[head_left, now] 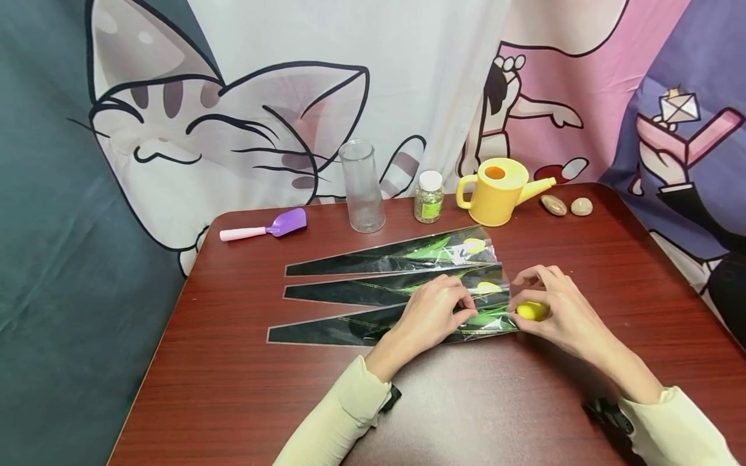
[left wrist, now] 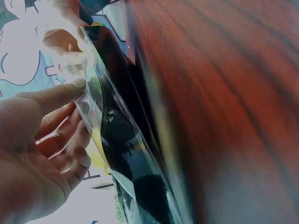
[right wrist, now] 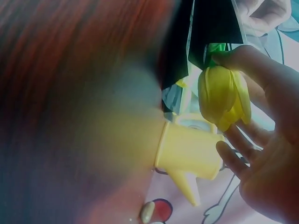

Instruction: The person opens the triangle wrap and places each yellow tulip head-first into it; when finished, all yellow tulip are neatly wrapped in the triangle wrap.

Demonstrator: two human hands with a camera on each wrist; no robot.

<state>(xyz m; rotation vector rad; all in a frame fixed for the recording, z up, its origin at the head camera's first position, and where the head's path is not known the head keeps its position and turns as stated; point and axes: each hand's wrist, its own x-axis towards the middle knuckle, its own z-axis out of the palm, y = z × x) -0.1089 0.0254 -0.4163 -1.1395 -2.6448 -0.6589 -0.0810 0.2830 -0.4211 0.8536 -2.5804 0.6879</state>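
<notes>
A yellow artificial tulip sticks its bloom out of the open right end of the nearest black-and-clear flower sleeve. My right hand pinches the tulip just below the bloom, the thumb on the green part in the right wrist view; the other fingers curve beside the petals. With thumb and fingertips my left hand pinches the upper clear film of that same sleeve, near its wide end. Two more sleeves, a middle one and a far one, lie behind, each with a yellow tulip inside.
Along the back edge stand a purple scoop with pink handle, a ribbed glass vase, a white-capped jar of green granules, a yellow watering can and two stones. A printed curtain hangs behind the table.
</notes>
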